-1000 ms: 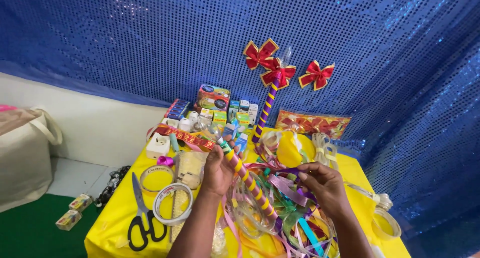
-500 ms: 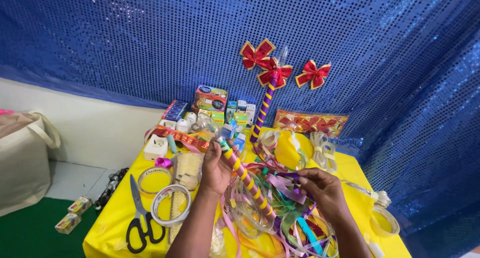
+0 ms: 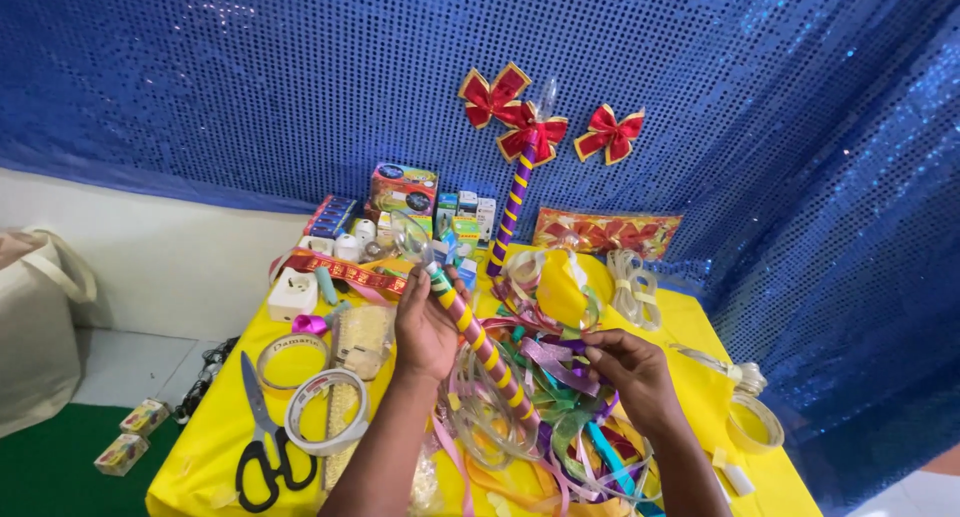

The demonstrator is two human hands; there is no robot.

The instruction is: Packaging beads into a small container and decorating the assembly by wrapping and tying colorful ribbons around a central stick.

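Up close, the left hand is wrapped around a pink-and-yellow striped stick, while the right hand pinches purple ribbon just beside it. Beyond the grip stand small coloured boxes; left of it lie tape rolls and black scissors.
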